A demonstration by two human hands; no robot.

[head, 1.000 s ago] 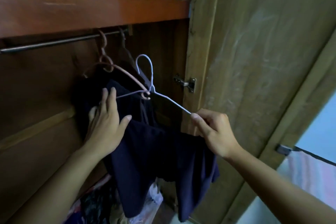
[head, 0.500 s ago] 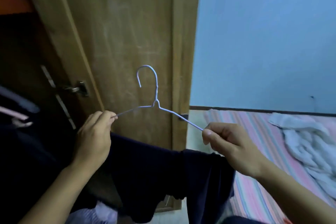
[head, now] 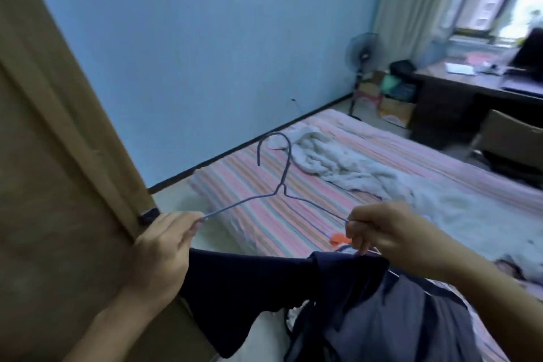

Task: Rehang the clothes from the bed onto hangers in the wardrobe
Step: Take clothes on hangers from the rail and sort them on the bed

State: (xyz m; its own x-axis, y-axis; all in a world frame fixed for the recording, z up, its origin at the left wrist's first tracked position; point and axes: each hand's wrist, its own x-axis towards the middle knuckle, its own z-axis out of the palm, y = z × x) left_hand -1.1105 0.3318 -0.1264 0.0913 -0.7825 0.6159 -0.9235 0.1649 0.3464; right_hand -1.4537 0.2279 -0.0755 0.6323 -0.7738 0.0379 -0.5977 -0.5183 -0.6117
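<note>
The thin blue wire hanger (head: 282,185), carrying a dark navy garment (head: 264,297), has come away from the wardrobe and now hangs over the pink striped bed (head: 293,214). The left hand (head: 160,256) and right hand (head: 390,235) each pinch one hanger end. Likely the garment needs rearranging before hanging.

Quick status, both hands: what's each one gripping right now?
Left hand: pinches the left end of the thin blue wire hanger.
Right hand: pinches the hanger's right end, dark navy garment draped below.
</note>
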